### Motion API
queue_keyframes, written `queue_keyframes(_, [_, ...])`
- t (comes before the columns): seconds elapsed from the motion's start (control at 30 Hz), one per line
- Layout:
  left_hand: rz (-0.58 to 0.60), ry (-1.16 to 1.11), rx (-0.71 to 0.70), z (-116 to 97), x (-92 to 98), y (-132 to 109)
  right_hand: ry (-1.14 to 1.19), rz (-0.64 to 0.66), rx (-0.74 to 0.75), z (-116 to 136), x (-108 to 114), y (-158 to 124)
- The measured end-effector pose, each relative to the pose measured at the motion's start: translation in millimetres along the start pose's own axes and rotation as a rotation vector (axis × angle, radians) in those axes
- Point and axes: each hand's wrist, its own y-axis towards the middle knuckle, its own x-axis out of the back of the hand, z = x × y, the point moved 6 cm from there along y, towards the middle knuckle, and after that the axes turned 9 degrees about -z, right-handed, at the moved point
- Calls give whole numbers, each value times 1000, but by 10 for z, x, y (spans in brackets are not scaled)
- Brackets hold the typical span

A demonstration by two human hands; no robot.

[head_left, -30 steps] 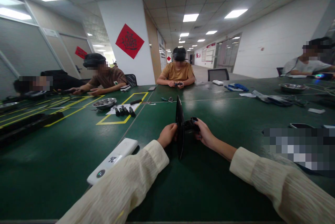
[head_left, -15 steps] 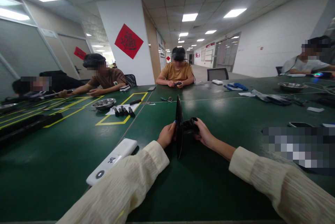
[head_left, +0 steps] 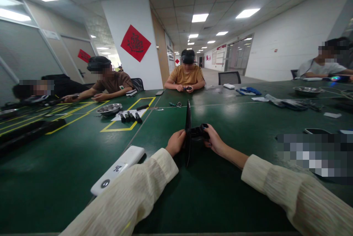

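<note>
Green tabletop (head_left: 220,199) fills the view, a thin black disc (head_left: 188,118) upright on edge at its middle. At the disc's 9 o'clock the left hand (head_left: 175,142) grips its face; at 3 o'clock the right hand (head_left: 213,139) clasps the black fitting (head_left: 197,132) there. At 8 o'clock lies a white power bank (head_left: 118,169).

Glossy black plastic disc (head_left: 188,133), matt green table (head_left: 68,177), shiny metal bowl (head_left: 109,109), smooth white plastic power bank (head_left: 118,169).

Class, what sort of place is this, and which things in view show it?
Likely an assembly workroom: people sit around a green table with yellow taped zones, a metal bowl and small black parts; the left hand and right hand hold a black plate.
</note>
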Motion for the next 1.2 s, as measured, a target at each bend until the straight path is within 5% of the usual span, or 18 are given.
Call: queue_keyframes(1.2, [-21,-305,141,48,-28,-6,1,39,-18,70,-44,-59])
